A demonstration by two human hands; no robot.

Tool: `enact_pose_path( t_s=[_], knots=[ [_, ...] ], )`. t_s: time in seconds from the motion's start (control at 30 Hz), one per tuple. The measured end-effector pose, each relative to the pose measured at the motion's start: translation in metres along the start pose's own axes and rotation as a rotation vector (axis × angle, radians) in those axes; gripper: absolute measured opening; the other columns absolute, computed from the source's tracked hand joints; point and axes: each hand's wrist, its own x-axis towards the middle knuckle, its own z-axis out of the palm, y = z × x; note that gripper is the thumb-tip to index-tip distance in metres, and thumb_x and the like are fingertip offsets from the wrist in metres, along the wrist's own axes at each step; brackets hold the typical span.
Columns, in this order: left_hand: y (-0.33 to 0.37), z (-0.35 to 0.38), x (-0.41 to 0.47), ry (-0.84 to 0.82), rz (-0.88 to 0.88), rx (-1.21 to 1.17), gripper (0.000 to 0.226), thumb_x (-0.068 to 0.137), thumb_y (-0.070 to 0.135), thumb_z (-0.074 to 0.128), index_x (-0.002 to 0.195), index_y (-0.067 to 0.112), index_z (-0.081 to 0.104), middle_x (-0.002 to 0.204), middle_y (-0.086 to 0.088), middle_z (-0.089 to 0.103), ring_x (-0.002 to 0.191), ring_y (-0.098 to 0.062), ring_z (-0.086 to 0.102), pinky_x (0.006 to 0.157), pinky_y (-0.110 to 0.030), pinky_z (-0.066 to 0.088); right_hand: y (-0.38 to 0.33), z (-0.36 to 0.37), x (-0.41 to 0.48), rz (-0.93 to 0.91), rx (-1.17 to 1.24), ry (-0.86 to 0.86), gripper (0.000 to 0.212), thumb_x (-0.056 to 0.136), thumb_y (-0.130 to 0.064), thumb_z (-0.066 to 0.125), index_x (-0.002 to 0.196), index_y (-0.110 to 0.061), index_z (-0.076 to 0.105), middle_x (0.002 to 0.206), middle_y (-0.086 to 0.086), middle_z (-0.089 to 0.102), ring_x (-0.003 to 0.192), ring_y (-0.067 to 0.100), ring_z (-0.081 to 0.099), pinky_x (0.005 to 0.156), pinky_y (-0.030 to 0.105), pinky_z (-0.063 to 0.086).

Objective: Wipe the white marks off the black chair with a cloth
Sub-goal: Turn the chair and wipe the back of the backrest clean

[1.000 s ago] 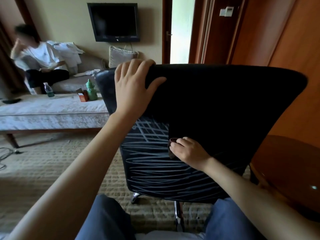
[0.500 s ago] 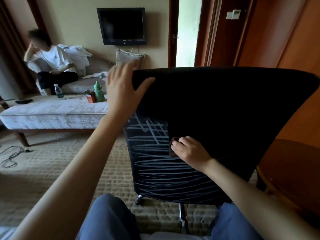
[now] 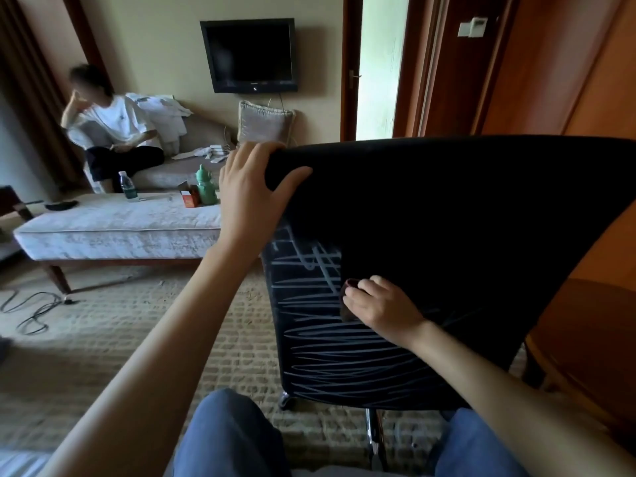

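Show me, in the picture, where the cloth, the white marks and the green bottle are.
cloth [image 3: 348, 286]: head view, the dark edge peeking out of the right hand [image 3: 385, 309].
white marks [image 3: 327, 359]: head view, middle of the scribbled lines on the black chair [image 3: 447, 218].
green bottle [image 3: 207, 188]: head view, its body.

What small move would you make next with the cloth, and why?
Probably slide the right hand with its cloth leftward over the white marks beside it: the chair is plain black above and right of the cloth, streaks lie left and below, and the left hand grips the top corner.
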Motion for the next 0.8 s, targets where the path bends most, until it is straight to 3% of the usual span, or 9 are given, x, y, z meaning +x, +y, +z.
enact_pose_path(
  t_s=[0.1,0.2,0.3,0.4,0.47,0.53,0.7,0.8],
  knots=[
    [0.001,-0.003,-0.004,-0.018,0.048,-0.027,0.044,0.083,0.041,0.061,0.116,0.010,0.062,0.106,-0.008,0.061,0.102,-0.022,0.051,0.092,-0.034,0.038,0.026,-0.034,0.042,0.067,-0.038,0.170,0.033,0.098,0.000,0.040,0.089,-0.006,0.071,0.089,0.005,0.067,0.073,0.023,0.056,0.069,0.034,0.041],
    [0.006,-0.001,-0.006,-0.002,0.065,-0.023,0.043,0.084,0.037,0.063,0.118,0.010,0.061,0.107,-0.007,0.062,0.103,-0.021,0.051,0.093,-0.034,0.039,0.044,-0.055,0.079,0.194,-0.020,0.377,0.031,0.097,-0.002,0.043,0.092,-0.008,0.073,0.094,0.004,0.070,0.079,0.021,0.051,0.071,0.033,0.039],
    [0.002,-0.002,-0.005,-0.020,0.048,-0.100,0.042,0.085,0.031,0.064,0.121,0.009,0.060,0.110,-0.005,0.061,0.103,-0.010,0.050,0.095,-0.028,0.041,0.025,-0.029,0.055,0.168,0.036,0.277,0.034,0.099,-0.001,0.037,0.096,-0.004,0.070,0.098,0.006,0.065,0.080,0.024,0.050,0.071,0.035,0.038],
    [-0.005,-0.004,-0.006,-0.011,0.040,-0.172,0.041,0.086,0.025,0.065,0.122,0.005,0.060,0.116,-0.006,0.062,0.105,-0.001,0.049,0.094,-0.007,0.036,-0.004,0.003,0.010,0.034,0.032,0.078,0.022,0.093,0.002,0.051,0.089,-0.004,0.071,0.090,0.006,0.066,0.073,0.024,0.059,0.069,0.036,0.048],
    [-0.007,-0.005,-0.007,0.007,0.025,-0.178,0.040,0.086,0.021,0.065,0.122,0.004,0.060,0.118,-0.004,0.062,0.105,0.002,0.048,0.092,-0.001,0.033,-0.005,0.007,0.008,-0.032,-0.012,0.042,0.018,0.087,0.004,0.057,0.084,-0.007,0.072,0.087,0.002,0.066,0.070,0.020,0.058,0.069,0.033,0.048],
    [-0.007,-0.006,-0.007,0.023,0.002,-0.191,0.038,0.086,0.019,0.066,0.121,0.004,0.061,0.115,0.002,0.060,0.103,0.005,0.048,0.091,0.000,0.032,0.006,-0.007,0.032,-0.029,-0.054,0.098,0.018,0.087,0.003,0.058,0.084,-0.009,0.071,0.087,0.001,0.066,0.070,0.020,0.055,0.069,0.032,0.045],
    [-0.005,-0.006,-0.005,0.040,-0.003,-0.184,0.035,0.083,0.018,0.068,0.115,0.005,0.064,0.107,0.008,0.058,0.099,0.006,0.049,0.088,0.000,0.033,0.030,-0.053,0.106,0.171,-0.022,0.414,0.027,0.096,-0.004,0.048,0.090,-0.009,0.073,0.093,0.003,0.070,0.076,0.022,0.056,0.072,0.034,0.041],
    [-0.009,-0.008,-0.004,0.006,0.004,-0.210,0.036,0.084,0.017,0.069,0.117,0.007,0.063,0.110,0.008,0.059,0.100,0.005,0.050,0.090,-0.002,0.035,0.009,-0.024,0.074,0.133,0.008,0.291,0.029,0.096,-0.001,0.044,0.092,-0.006,0.072,0.092,0.006,0.068,0.078,0.023,0.052,0.072,0.035,0.040]
  ],
)
